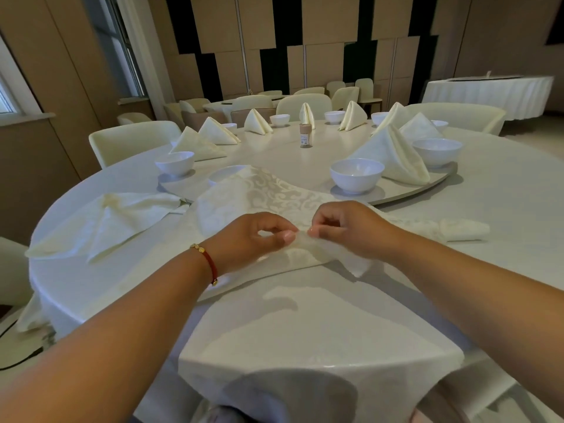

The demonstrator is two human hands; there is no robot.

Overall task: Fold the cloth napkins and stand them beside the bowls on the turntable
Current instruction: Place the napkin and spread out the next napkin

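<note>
Where a white cloth covers the round bench (503, 209), left hand (259, 236) and right hand (345, 230) pinching patterned napkin (274, 193) over turntable (412, 190) edge; cream chairs (131, 141), panelled wall (274, 41) behind.

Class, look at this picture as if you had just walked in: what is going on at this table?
A person is folding a patterned cloth napkin at the near edge of a round table. The left hand and right hand each pinch its near edge. Folded napkins already stand beside white bowls on the turntable. Another napkin lies flat at the left.
</note>
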